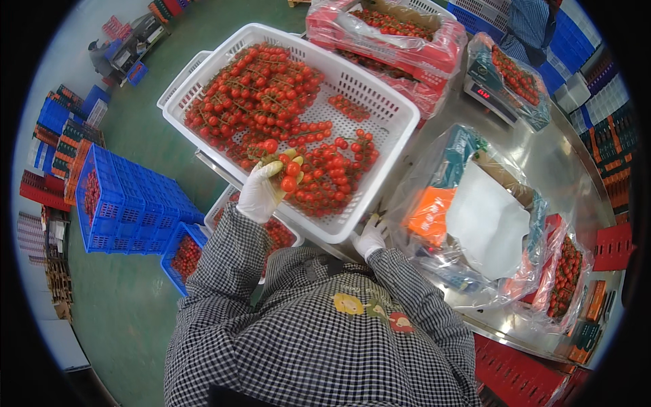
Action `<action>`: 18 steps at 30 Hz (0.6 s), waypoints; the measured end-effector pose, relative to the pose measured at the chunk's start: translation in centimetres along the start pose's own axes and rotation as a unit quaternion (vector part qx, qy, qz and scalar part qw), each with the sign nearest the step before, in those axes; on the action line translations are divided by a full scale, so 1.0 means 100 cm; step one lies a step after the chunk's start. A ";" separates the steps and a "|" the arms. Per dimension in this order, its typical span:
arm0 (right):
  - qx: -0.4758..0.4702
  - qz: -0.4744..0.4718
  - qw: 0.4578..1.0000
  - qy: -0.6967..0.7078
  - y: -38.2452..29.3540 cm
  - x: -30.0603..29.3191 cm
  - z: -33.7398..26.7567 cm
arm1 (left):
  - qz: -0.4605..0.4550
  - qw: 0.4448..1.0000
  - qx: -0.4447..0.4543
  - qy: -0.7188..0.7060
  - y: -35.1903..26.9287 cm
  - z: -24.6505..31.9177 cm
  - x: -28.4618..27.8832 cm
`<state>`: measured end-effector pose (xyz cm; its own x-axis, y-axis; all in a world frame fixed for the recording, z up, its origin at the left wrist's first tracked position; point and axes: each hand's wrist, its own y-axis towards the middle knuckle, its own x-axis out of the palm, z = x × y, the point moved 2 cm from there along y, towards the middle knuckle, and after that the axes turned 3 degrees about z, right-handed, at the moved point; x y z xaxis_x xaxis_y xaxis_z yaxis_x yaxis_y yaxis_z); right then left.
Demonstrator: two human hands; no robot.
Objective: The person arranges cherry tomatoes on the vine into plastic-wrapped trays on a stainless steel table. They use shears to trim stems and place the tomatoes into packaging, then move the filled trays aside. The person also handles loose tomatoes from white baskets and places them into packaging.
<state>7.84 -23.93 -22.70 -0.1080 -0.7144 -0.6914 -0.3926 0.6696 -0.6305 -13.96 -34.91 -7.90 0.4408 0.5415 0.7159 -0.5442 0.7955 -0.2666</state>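
Note:
My left hand [265, 187], in a white glove with yellow-stained fingertips, grips a small truss of cherry tomatoes [289, 183] over the near side of a white plastic basket [391, 99]. Red cherry tomatoes on the vine [259, 86] are heaped at the basket's far left. A looser pile [325, 178] lies at its near end, and one short truss [349, 108] rests apart on the perforated floor. Beside the basket's near right corner, my gloved right hand [370, 239] is low over the metal table, fingers apart and holding nothing visible.
A plastic-lined carton with a white sheet [488, 224] stands on the metal table [554, 168]. Behind it, a packed tomato carton sits on a digital scale [491, 104]. Wrapped red cartons [381, 51] are stacked beyond the basket. Blue crates [137, 203] stand left; another person [526, 25] is at back right.

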 end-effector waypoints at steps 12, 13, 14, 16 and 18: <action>0.128 0.214 0.954 0.165 0.022 0.014 0.014 | -0.081 0.947 -0.142 0.276 0.037 0.046 -0.041; 0.090 0.196 0.974 0.063 0.013 0.004 0.012 | -0.074 0.944 -0.146 0.287 0.038 0.046 -0.042; 0.103 0.206 0.950 0.210 -0.007 -0.003 0.015 | -0.099 0.955 -0.149 0.236 0.039 0.045 -0.041; -0.027 0.096 0.894 0.438 -0.055 -0.026 0.013 | -0.138 0.942 -0.164 0.260 0.039 0.044 -0.039; -0.024 0.047 0.827 0.560 -0.111 -0.043 0.004 | -0.141 0.917 -0.184 0.326 0.040 0.044 -0.039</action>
<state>13.00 -28.25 -12.83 -0.9076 -0.4178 0.0412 -0.3674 0.7428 -0.5598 -20.97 -34.97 -8.92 0.9251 0.2520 0.2840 -0.1184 0.9022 -0.4149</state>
